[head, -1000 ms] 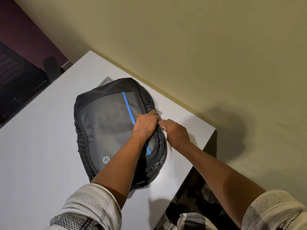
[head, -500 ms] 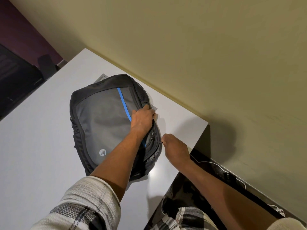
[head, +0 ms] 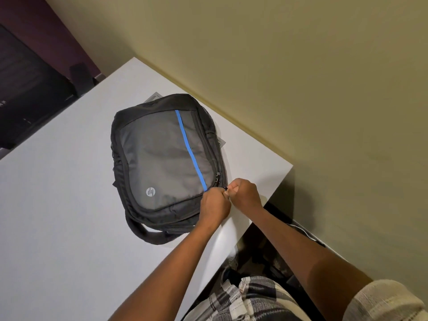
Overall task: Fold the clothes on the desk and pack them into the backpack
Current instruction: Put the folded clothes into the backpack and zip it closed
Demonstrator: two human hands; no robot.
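Observation:
A grey and black backpack (head: pixel 162 163) with a blue stripe and a round logo lies flat on the white desk (head: pixel 58 216), its strap at the near end. My left hand (head: pixel 214 208) grips the bag's near right corner with curled fingers. My right hand (head: pixel 243 193) sits right beside it, fingers curled and pinching a zipper pull at the bag's edge. The two hands touch. No loose clothes show on the desk.
A yellowish wall (head: pixel 301 89) runs along the desk's far edge. A flat grey sheet (head: pixel 154 97) pokes out from under the bag's far end. Dark furniture (head: pixel 27 100) stands at the left. The desk's right edge drops off beside my hands, with a white cable (head: pixel 303 232) below.
Both hands have moved along the bag's right side toward its near corner and have come together again. My right hand had been apart from the bag half a second ago.

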